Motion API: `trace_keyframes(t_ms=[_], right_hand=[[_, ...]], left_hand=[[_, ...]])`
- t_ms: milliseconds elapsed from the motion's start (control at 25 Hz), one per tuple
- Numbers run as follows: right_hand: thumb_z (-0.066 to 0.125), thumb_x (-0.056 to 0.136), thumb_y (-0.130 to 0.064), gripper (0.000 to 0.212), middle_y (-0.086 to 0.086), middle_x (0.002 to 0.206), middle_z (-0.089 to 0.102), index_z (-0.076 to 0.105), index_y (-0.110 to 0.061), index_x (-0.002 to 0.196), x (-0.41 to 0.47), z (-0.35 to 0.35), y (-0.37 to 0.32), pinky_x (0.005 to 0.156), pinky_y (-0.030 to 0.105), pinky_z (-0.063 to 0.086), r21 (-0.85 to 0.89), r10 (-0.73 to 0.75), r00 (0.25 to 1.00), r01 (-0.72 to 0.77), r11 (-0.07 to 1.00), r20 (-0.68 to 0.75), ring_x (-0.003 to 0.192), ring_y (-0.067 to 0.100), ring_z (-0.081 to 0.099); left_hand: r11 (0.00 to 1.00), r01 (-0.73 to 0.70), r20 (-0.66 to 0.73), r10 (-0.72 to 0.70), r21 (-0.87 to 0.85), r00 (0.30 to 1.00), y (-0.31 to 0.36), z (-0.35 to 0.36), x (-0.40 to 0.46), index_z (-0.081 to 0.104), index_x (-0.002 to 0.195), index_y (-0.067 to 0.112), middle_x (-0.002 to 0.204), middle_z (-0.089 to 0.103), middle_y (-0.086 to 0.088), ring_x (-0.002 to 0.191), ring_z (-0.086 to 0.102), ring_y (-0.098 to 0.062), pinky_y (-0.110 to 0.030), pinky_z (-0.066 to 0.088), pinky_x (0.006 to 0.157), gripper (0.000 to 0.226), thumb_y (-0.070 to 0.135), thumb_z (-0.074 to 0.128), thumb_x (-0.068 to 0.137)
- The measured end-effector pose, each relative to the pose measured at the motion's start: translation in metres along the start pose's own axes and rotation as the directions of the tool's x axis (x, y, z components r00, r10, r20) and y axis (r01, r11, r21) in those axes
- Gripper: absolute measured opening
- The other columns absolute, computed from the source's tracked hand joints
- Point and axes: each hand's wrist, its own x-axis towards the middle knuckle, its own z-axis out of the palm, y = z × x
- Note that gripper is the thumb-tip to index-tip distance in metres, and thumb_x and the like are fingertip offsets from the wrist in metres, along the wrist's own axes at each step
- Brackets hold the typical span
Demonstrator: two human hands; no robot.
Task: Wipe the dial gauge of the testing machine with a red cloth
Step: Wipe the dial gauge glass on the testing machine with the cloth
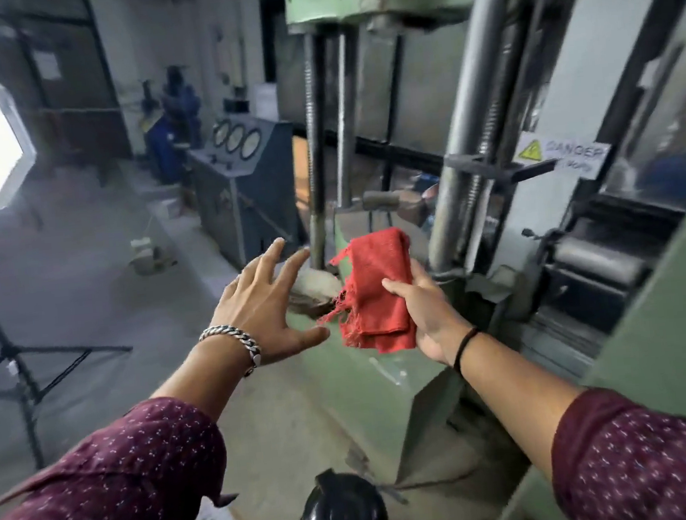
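Meanwhile right hand (422, 315) grips folded red cloth (372, 294) (fingers hidden behind), left hand (266, 305) spread empty.

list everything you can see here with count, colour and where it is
red cloth: one, red, folded, frayed, in the right hand
dial gauges: three, white-faced, on a grey console, mid-left background
testing machine: one, green frame, grey columns, ahead and right
danger sign: one, white with yellow triangle, right
tripod: one, black, left floor
knob: one, black, bottom centre
left hand: open, silver bracelet, beside the cloth
right hand: grip shut on cloth, black wristband
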Motion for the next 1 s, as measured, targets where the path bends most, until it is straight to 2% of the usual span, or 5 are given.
trace_keyframes(t_ms=[360, 560, 720, 840, 1000], right_hand=[[0.057, 0.113, -0.002, 0.042, 0.02, 0.15, 0.07, 0.057, -0.018, 0.151, -0.076, -0.232, -0.166, 0.114, 0.065, 0.055, -0.073, -0.257, 0.929, 0.247, 0.966, -0.266, 0.135, 0.042, 0.069], [0.057, 0.113, -0.001, 0.044, 0.016, 0.144, 0.074, 0.055, -0.019, 0.153, -0.144, -0.377, -0.235, 0.105, 0.057, 0.063, -0.111, -0.35, 0.847, 0.335, 0.936, -0.401, 0.115, 0.031, 0.077], [0.059, 0.112, -0.003, 0.039, 0.007, 0.132, 0.08, 0.061, -0.028, 0.142, -0.205, -0.485, -0.269, 0.077, 0.042, 0.07, -0.168, -0.403, 0.759, 0.371, 0.913, -0.512, 0.092, 0.019, 0.084], [0.061, 0.113, -0.007, 0.033, 0.012, 0.138, 0.078, 0.064, -0.032, 0.134, -0.244, -0.552, -0.28, 0.08, 0.046, 0.07, -0.211, -0.423, 0.702, 0.372, 0.904, -0.573, 0.094, 0.023, 0.083], [0.06, 0.113, -0.007, 0.035, 0.016, 0.137, 0.079, 0.061, -0.027, 0.142, -0.278, -0.621, -0.283, 0.091, 0.051, 0.068, -0.223, -0.425, 0.646, 0.374, 0.9, -0.634, 0.106, 0.031, 0.08]], left_hand=[[0.933, -0.354, -0.083, 0.348, -0.072, 0.934, 0.244, -0.028, 0.094, 0.01, 0.168, 0.05, 0.182, 0.005, 0.0, 0.162, 0.021, -0.035, -0.062, 0.036, 0.125, 0.128, 0.091, 0.065, 0.06], [0.847, -0.524, -0.105, 0.516, -0.083, 0.85, 0.403, -0.02, 0.123, 0.012, 0.169, 0.048, 0.182, 0.007, -0.001, 0.162, 0.022, -0.036, -0.061, 0.034, 0.125, 0.127, 0.087, 0.065, 0.061], [0.774, -0.625, -0.124, 0.613, -0.103, 0.78, 0.524, -0.001, 0.132, 0.012, 0.17, 0.047, 0.183, 0.006, -0.002, 0.162, 0.022, -0.038, -0.061, 0.034, 0.126, 0.125, 0.086, 0.065, 0.063], [0.725, -0.681, -0.136, 0.668, -0.103, 0.732, 0.6, 0.013, 0.134, 0.011, 0.169, 0.048, 0.183, 0.006, -0.003, 0.162, 0.022, -0.037, -0.061, 0.034, 0.126, 0.125, 0.085, 0.068, 0.065], [0.668, -0.734, -0.14, 0.72, -0.121, 0.679, 0.672, 0.032, 0.142, 0.01, 0.169, 0.047, 0.183, 0.004, -0.001, 0.162, 0.024, -0.035, -0.06, 0.034, 0.126, 0.125, 0.08, 0.074, 0.067]])
